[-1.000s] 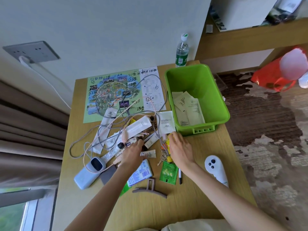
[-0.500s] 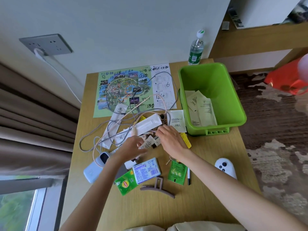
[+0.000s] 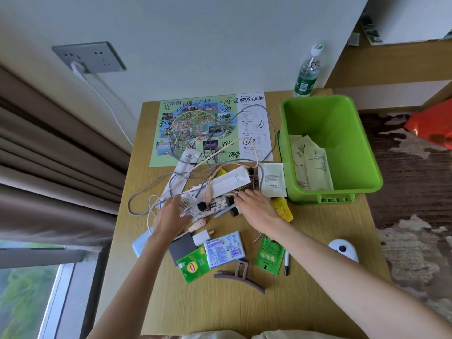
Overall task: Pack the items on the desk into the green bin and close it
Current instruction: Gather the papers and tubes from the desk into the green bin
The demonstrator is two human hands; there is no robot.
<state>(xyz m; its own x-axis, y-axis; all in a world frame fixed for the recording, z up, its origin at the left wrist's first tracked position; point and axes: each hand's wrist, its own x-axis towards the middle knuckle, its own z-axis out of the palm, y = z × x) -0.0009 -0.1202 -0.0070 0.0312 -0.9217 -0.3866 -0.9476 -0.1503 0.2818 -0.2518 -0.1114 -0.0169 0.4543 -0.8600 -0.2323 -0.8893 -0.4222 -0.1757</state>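
Packing barely begun. The open green plastic bin (image 3: 318,118) stands on the wooden tabletop's (image 3: 305,302) right side and holds only a few beige paper sachets (image 3: 315,165). The tangled pile of cables, tubes and packets (image 3: 227,182), printed map sheet (image 3: 195,128) and brown hair claw (image 3: 241,275) lie outside. The left hand (image 3: 171,216) rests on the pile, fingers extended. Whether the right hand (image 3: 259,207) grasps anything cannot be determined. No lid seen.

Illumination: soft, even daylight, moderately bright. Visible source: window (image 3: 29,297), lower left. Shadows on the desk (image 3: 244,311) are faint and diffuse. The green bin (image 3: 342,123) renders strongly saturated. Wide-angle distortion bends the curtain (image 3: 49,167) folds and the frame edges. Centre detail is sharp and the corners are softer.
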